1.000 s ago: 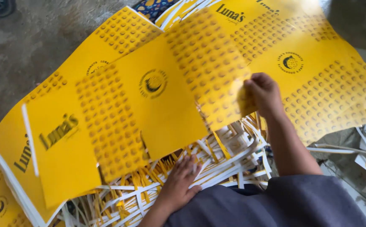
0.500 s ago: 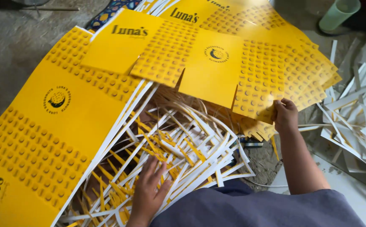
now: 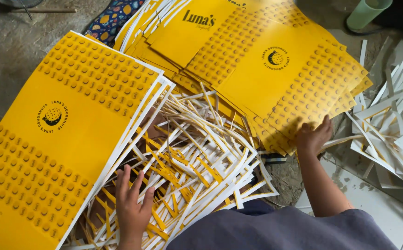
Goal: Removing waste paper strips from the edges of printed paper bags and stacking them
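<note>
Under the head camera, 2 bare hands work among printed yellow cardboard sheets. Left hand (image 3: 132,203) lies flat, palm down, fingers (image 3: 123,178) spread, resting on a tangle of white and yellow paper strips (image 3: 197,162). It grips nothing. Just left of those fingers runs the white edge of a large yellow sheet stack (image 3: 67,129), which carries a round dark emblem and rows of small dots.

Right hand (image 3: 313,136) reaches up to the lower edge of a second, fanned pile of yellow sheets (image 3: 257,60). Its fingers (image 3: 324,125) are bent against the underside of the bottom sheets, thumb on the near side; whether they pinch 1 sheet or several cannot be told.

Right of that hand lies a loose heap of white offcuts (image 3: 391,115). Beyond the fingertips, at the far edge, stands a green cup (image 3: 367,13). A grey garment (image 3: 285,231) fills the bottom of the view.
</note>
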